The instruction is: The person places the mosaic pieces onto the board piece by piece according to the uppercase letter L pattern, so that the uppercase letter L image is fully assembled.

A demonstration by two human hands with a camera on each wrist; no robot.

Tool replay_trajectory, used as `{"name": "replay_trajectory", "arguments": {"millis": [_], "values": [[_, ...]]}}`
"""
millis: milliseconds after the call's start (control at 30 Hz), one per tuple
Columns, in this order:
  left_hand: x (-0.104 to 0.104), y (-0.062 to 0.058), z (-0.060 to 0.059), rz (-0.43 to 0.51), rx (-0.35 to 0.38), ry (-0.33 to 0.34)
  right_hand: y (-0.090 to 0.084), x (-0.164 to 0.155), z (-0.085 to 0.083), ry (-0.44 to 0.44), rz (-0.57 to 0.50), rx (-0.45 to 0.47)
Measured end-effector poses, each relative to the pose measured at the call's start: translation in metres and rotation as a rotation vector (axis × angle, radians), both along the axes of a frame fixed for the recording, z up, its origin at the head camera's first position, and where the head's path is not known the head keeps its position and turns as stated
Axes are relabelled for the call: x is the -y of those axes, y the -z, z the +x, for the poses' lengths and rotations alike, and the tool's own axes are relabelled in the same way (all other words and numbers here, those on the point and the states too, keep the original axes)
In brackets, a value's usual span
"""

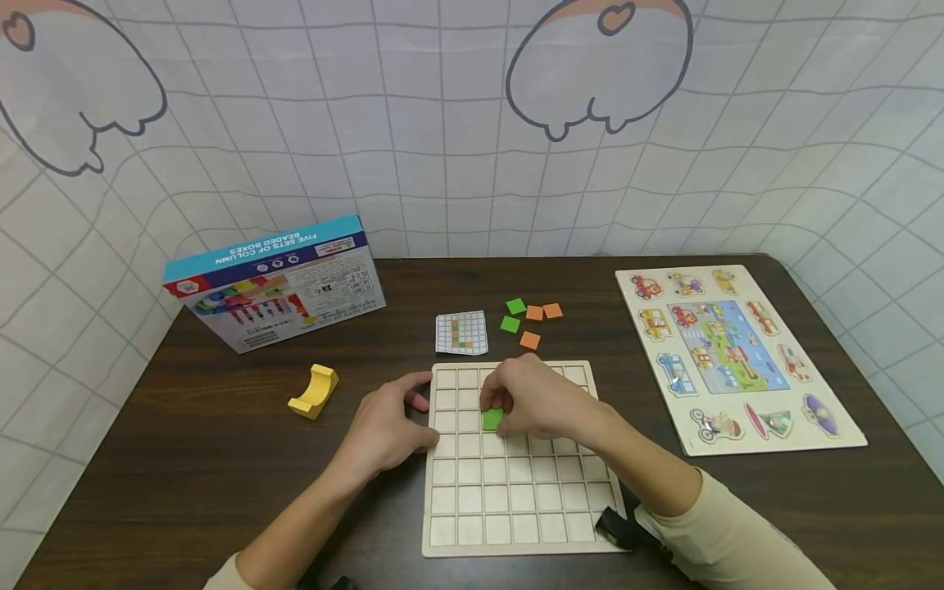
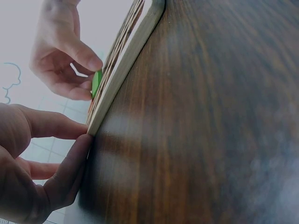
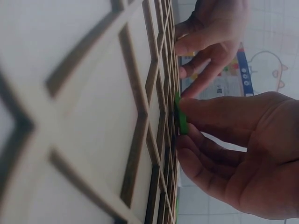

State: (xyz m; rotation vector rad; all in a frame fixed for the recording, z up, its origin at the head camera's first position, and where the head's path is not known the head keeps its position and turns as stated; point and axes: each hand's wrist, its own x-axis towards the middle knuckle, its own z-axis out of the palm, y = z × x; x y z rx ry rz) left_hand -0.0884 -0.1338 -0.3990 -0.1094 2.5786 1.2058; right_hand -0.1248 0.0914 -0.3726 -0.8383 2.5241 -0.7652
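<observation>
A green square tile point(image 1: 492, 419) is pinched between the thumb and fingers of my right hand point(image 1: 542, 395). In the right wrist view the tile point(image 3: 182, 114) stands tilted, its lower edge right at the ridges of a pale wooden grid board point(image 1: 509, 524). My left hand point(image 1: 383, 426) rests along the board's left edge, thumb and index finger apart and touching the rim. The left wrist view shows those fingertips point(image 2: 84, 133) against the board's side. Beyond the board lie loose green tiles point(image 1: 510, 324) and orange tiles point(image 1: 529, 340), beside a small grid card point(image 1: 461, 333) with coloured squares.
A yellow curved block point(image 1: 315, 392) lies left of my left hand. Behind it stands a printed toy box point(image 1: 295, 303). On the right is a wooden picture puzzle board point(image 1: 737, 360). A white gridded curtain point(image 1: 442, 123) hangs behind the dark table.
</observation>
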Motion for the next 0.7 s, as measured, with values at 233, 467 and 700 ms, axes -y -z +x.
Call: {"name": "replay_trajectory", "arguments": {"millis": [233,467,700], "values": [[-0.0004,-0.0008,-0.0005,0.002,0.002,0.003,0.0005,-0.0004,-0.0004,-0.005,0.002,-0.004],[-0.0002,-0.0005,-0.0007,-0.002,-0.002,0.003,0.0006,0.0005,-0.0003,-0.010,-0.003,-0.010],[-0.0001,-0.0003,-0.0002,-0.003,0.008,-0.002,0.0003,0.0015,-0.0003,-0.010,-0.004,-0.005]]}}
